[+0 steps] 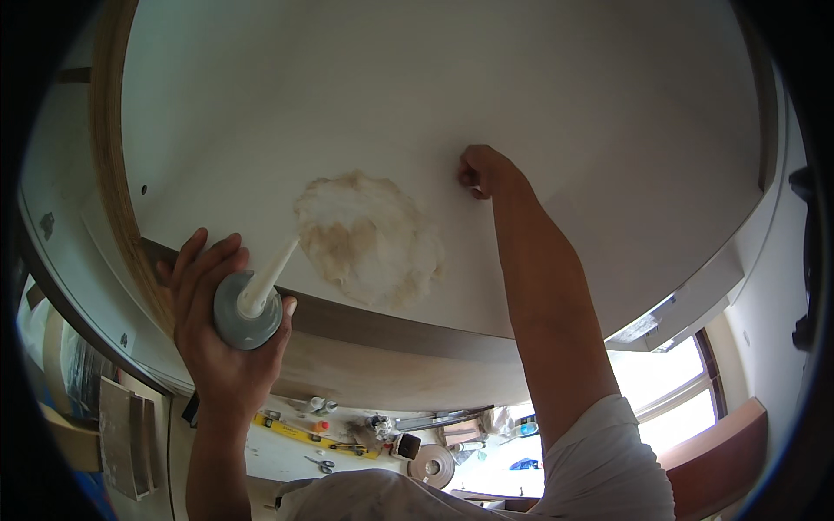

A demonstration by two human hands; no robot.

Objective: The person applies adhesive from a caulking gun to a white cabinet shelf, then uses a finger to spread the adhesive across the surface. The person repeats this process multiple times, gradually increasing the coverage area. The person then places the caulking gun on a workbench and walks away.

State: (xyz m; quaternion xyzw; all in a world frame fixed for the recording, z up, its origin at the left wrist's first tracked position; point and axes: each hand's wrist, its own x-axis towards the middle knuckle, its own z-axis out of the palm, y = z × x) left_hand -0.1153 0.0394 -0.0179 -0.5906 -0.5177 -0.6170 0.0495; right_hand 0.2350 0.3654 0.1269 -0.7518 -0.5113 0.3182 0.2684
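Note:
My left hand [217,360] is wrapped round a grey squeeze bottle [228,317] with a long, tapered white nozzle. The nozzle points up and to the right, its tip at the left edge of a fluffy white and tan wad [369,239]. That wad, which looks like fleece or wool, lies against a broad white panel [599,130] near its lower edge. To the right of the wad, my right hand [489,169] is at the panel with its fingers curled closed. What those fingers hold, if anything, is hidden.
A wooden edge [109,130] runs up the panel's left side. Below lies a worktop with a yellow spirit level [304,434], scissors [320,464], a roll of brown strip [432,467] and several small containers. A bright window [678,382] is at lower right.

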